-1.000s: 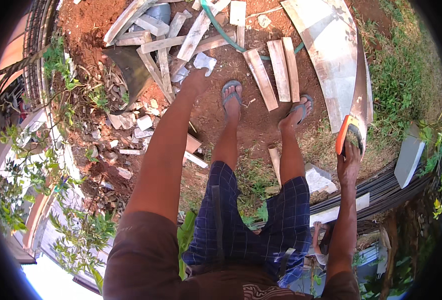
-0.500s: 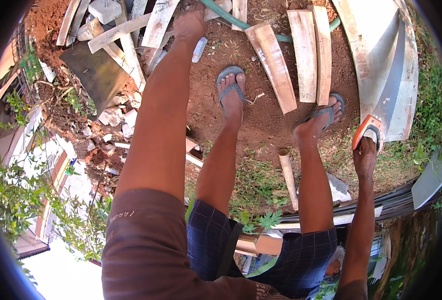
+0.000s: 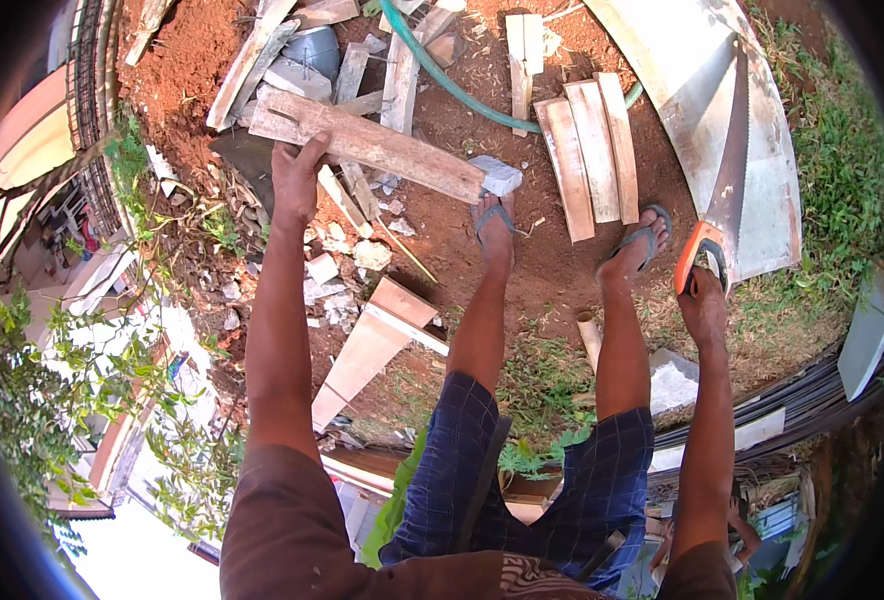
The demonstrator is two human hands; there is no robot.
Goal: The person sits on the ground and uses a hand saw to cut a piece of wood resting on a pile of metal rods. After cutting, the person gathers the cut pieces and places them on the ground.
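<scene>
My left hand (image 3: 299,178) is closed on the near edge of a short wooden plank (image 3: 372,150), toward its left end. The plank is held slantwise, with a notch or crack at its left end. Its right end overlaps a pale grey block (image 3: 497,175) by my left foot; I cannot tell if they touch. In my right hand (image 3: 704,308), at the right, is the orange-and-black handle of a handsaw (image 3: 730,160). The saw's long blade points away from me, over a large pale sheet (image 3: 762,215). Three cut boards (image 3: 594,150) lie side by side ahead of my feet.
A green hose (image 3: 452,92) curves across the red soil behind the boards. Loose wood and rubble (image 3: 297,78) lie heaped at the far left. Jointed boards (image 3: 377,340) rest left of my legs. Dark rods (image 3: 762,400) run along the lower right. Another person is partly visible at the bottom right.
My left hand has come back from the wood pile and now holds a plank. The view has shifted. My right hand still grips the handsaw in nearly the same place.
</scene>
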